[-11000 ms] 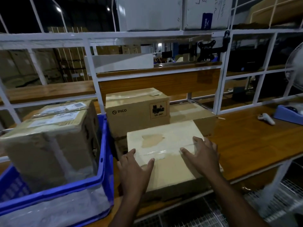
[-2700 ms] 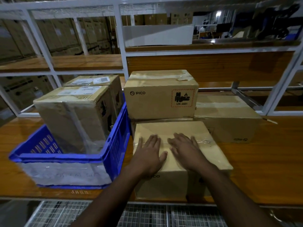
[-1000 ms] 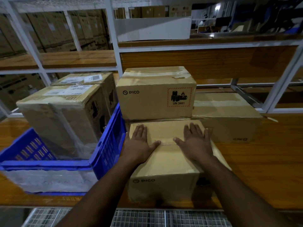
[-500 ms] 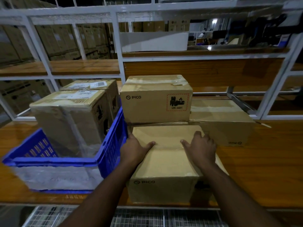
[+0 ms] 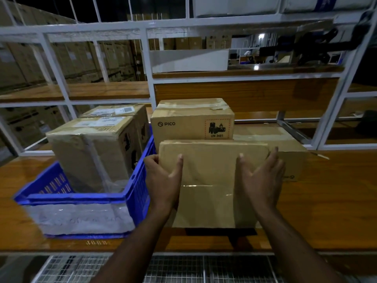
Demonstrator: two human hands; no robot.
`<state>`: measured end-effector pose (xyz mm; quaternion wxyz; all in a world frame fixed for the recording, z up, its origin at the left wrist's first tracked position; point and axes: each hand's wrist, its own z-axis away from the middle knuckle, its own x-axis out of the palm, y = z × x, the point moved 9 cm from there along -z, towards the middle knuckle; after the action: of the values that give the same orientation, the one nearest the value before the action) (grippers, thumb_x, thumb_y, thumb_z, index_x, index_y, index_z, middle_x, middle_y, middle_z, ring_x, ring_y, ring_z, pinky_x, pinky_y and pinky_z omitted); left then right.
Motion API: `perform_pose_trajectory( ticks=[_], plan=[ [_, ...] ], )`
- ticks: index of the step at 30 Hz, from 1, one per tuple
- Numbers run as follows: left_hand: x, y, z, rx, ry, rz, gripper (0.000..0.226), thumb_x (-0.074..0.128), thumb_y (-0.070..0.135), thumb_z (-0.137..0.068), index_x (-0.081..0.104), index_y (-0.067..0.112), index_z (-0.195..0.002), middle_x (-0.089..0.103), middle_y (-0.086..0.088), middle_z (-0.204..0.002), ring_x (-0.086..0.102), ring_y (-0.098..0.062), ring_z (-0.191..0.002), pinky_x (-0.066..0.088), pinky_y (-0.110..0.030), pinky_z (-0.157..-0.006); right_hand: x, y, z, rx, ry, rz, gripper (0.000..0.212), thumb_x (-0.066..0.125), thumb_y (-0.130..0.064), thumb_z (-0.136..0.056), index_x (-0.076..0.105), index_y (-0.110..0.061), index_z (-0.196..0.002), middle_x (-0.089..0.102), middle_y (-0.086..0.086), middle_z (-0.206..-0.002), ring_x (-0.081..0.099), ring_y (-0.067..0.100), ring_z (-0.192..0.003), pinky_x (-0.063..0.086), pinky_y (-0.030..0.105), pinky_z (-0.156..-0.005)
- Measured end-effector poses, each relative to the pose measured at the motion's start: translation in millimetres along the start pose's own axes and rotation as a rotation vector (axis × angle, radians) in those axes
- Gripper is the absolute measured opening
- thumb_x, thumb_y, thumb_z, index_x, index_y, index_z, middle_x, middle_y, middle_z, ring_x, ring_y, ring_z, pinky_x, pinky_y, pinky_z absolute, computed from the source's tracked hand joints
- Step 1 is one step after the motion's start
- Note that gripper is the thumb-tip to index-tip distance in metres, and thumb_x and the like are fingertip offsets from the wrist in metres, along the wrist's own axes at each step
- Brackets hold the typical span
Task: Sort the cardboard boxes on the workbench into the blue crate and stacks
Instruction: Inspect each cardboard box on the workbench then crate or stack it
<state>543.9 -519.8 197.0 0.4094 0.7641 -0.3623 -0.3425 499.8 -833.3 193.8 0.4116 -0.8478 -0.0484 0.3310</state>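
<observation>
Plain brown cardboard box (image 5: 212,180), blue slotted crate (image 5: 138,180), orange-brown wooden workbench (image 5: 326,201), white shelf frame (image 5: 150,78)

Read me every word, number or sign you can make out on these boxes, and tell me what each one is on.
"PICO": front of the upper stacked box, left side.
"UN 3481": same box, under a battery and flame sign.
White labels on the two boxes in the blue crate: too blurred to read.
Logo print on the low right box: partly hidden, unreadable.
Held box: no text showing.
</observation>
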Motion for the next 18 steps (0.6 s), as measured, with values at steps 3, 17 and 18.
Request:
perform_pose_trajectory(
  ticks=[3,17,18],
  plan=[
    [-3.0,-14.6,6.8,-0.111,0.020,0.027,0.053,0.060,0.064,-0.088,0.036,0.021,-0.107,0.053,-0.002,-0.103,0.061,-0.020,-0.087,0.057,-0.044,-0.068,2.5,11.4,6.9,0.054,-0.048,0.016,0.079,0.045,-0.070,-0.089,0.030,-0.017,-0.146,0.040,0.015,-0.137,0.047,0.030,-0.118,0.052,0.043,-0.081],
    [42.0,18.1,-12.8,0.264,-0.476,-0.620,0.056,0.053,0.052,-0.098,0.051,0.019,-0.143,0.053,0.000,-0.145,0.045,-0.020,-0.139,0.017,-0.054,-0.123,40.0,-62.0,18.2,-0.427,-0.374,0.323,0.037,0.043,-0.037,-0.097,0.060,-0.017,-0.124,0.060,0.005,-0.134,0.052,0.019,-0.124,0.030,0.046,-0.117],
    [46.3,14.9,-13.1,0.250,-0.538,-0.655,0.057,0.047,0.053,-0.100,0.047,0.018,-0.146,0.050,0.000,-0.149,0.045,-0.019,-0.138,0.020,-0.054,-0.123,47.2,-62.8,18.8,-0.439,-0.425,0.379,0.041,0.040,-0.038,-0.099,0.058,-0.016,-0.130,0.056,0.005,-0.141,0.048,0.018,-0.131,0.025,0.046,-0.119]
  ],
)
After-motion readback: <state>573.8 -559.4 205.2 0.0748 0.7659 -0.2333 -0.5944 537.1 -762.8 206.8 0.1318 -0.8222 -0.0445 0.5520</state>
